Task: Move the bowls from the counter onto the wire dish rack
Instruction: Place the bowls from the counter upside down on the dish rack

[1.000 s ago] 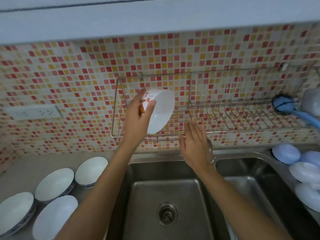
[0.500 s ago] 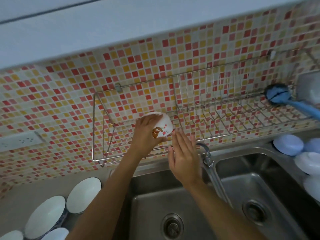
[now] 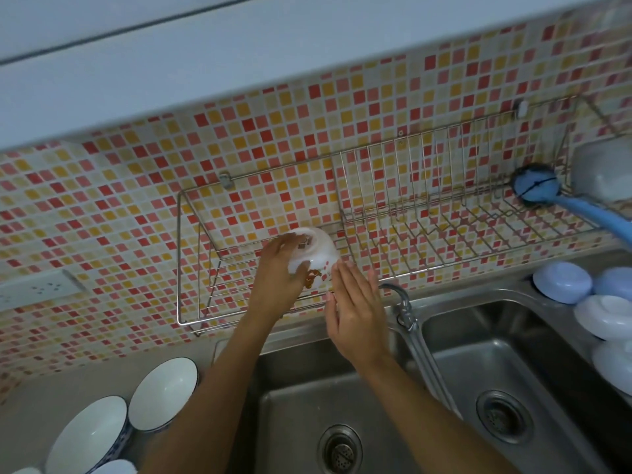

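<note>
A: White ceramic bowl [image 3: 313, 256] w/ a red print sits upside down in the wire dish rack [image 3: 239, 289]; left hand [image 3: 280, 278] wraps its side. Right hand [image 3: 355, 309] is flat open, empty, beside it.

B: Prob slick & chippy, so grip the rim. More bowls [image 3: 163, 393] wait on the table [image 3: 41, 401].

We have only one view, from a wide-angle camera worn on the head, looking forward and down. It faces the tiled wall [image 3: 102, 200] and sits close to it, tilted so the wall's lines slope up to the right. The wire dish rack [image 3: 427, 213] crosses the middle of the frame, the double sink [image 3: 513, 336] fills the lower part, and the desk [image 3: 51, 398] shows at lower left. Both forearms enter from the bottom edge. With no second view, nothing is shared.
</note>
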